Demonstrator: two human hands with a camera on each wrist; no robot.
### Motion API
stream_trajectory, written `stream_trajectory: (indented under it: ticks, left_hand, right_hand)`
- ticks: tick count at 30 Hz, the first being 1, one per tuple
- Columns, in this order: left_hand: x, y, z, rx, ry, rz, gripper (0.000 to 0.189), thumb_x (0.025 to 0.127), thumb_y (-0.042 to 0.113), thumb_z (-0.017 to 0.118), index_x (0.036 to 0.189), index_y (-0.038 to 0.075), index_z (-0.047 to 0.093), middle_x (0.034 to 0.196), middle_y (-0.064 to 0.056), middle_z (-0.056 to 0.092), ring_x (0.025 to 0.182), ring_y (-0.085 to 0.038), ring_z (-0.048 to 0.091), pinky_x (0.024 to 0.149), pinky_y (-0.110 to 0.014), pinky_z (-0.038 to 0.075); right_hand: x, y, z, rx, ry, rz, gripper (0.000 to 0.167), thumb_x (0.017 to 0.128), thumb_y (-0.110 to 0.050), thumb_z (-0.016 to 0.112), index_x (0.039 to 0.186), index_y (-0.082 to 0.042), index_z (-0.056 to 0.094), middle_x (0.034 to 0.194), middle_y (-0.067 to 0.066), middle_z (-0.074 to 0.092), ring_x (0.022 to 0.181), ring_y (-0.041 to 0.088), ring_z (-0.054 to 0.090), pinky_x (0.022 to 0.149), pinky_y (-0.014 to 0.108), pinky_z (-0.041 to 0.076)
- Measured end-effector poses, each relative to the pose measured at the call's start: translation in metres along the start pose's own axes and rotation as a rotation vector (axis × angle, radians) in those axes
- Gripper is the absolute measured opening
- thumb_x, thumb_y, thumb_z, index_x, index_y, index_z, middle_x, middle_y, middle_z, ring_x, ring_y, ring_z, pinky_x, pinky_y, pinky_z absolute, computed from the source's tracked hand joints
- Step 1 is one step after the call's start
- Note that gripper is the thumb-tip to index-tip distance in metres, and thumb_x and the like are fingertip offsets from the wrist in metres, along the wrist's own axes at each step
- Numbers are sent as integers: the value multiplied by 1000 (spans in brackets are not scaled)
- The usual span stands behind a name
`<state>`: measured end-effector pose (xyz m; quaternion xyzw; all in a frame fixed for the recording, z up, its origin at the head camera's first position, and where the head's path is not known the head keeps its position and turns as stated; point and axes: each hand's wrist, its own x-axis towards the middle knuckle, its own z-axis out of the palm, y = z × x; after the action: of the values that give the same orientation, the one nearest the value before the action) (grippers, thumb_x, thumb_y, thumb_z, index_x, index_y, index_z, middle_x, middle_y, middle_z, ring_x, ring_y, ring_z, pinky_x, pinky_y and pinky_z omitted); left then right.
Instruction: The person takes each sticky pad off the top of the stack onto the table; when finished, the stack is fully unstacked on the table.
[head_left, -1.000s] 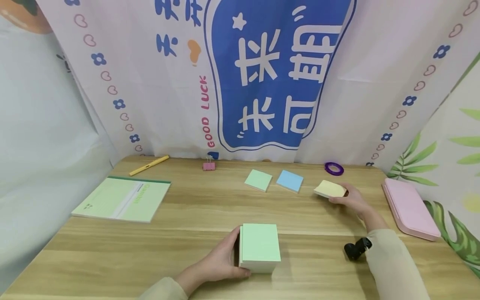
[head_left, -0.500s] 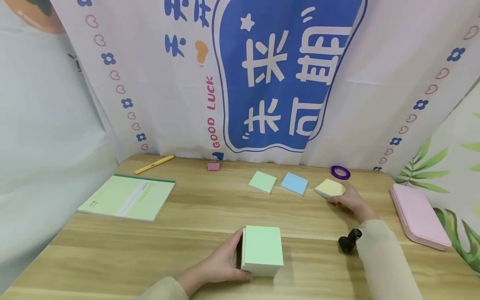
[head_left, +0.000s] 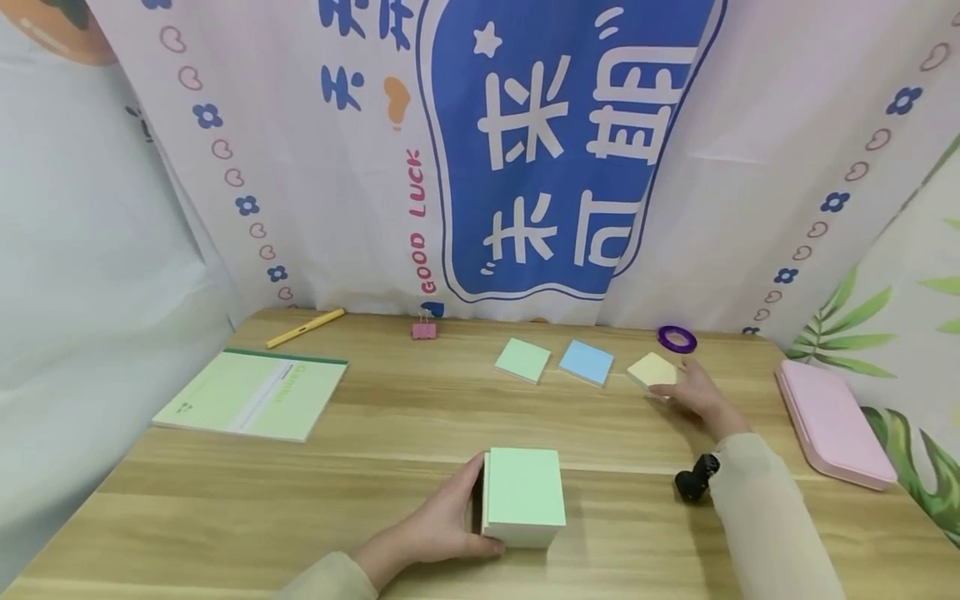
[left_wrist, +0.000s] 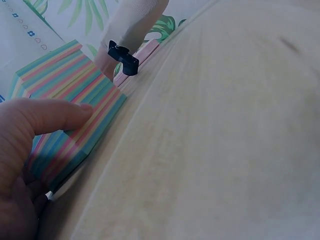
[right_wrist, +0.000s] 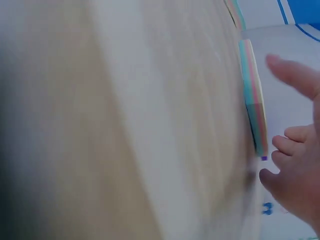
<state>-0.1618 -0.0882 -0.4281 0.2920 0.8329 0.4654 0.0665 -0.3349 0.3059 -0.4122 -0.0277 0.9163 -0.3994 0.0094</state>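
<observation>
Left hand (head_left: 442, 521) has a chunky sticky-note block (head_left: 523, 487) gripped, thumb on the near face; the block sits on the wooden table (head_left: 382, 467), green on top with candy-striped sides; right hand (head_left: 703, 398) is right by the yellow pad (head_left: 649, 369), thumb and fingers spread wide, with a gap showing in the right wrist view; that pad lies on the table too, blue pad (head_left: 587, 362) and green pad (head_left: 523, 360) lined up to its left.

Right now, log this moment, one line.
left hand: holds note stack | right hand: at yellow pad, not gripping | green pad, blue pad: untouched
</observation>
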Motion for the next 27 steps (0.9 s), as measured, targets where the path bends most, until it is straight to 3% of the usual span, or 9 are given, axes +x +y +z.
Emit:
stream_trajectory:
  ticks: [5,6,13,17,21,24,27]
  left_hand:
    - [0,1,0,-9,-3,-5,96,58,28,77,134,17,19,122,4,38,115,-16,33,95,-44,24]
    - [0,1,0,-11,-4,-5,96,58,27,77,133,18,19,122,4,38,114,-16,33,95,-44,24]
    - [1,1,2,-4,5,-3,97,57,28,78,134,16,19,122,3,38,114,-17,33,95,-44,24]
    - [1,0,3,-6,9,-5,98,57,28,78,134,16,19,122,2,38,114,-17,34,95,-45,25]
    - [1,-1,2,-1,22,0,98,57,28,78,134,15,19,122,1,38,114,-18,34,94,-45,25]
    - [1,-2,2,8,29,10,98,56,28,78,134,15,20,122,1,38,113,-17,34,95,-44,25]
    - [1,-2,1,12,29,16,98,56,28,78,134,14,20,122,2,39,113,-17,35,95,-43,26]
  right_hand:
    - [-14,-19,-3,33,-31,-8,103,71,-33,68,134,6,-3,135,32,1,120,48,4,94,56,10]
    - [-18,-24,-2,44,-35,-20,102,72,-34,68,135,5,-3,135,32,1,120,47,4,94,57,9]
    - [-48,-66,21,180,-106,-183,89,76,-27,65,138,-3,4,140,20,6,120,46,10,94,56,13]
    - [-77,-97,42,259,-234,-322,83,76,-21,64,138,-8,10,141,13,10,122,41,14,96,51,15]
    - [-104,-121,60,300,-394,-484,82,76,-14,64,137,-2,11,141,9,14,125,30,15,99,41,15]
    - [-121,-133,71,263,-457,-569,82,74,-13,66,137,-2,15,140,7,18,124,26,19,98,39,18]
    - [-136,-140,82,150,-447,-603,87,70,-23,71,138,-11,18,139,6,21,123,26,22,96,45,22]
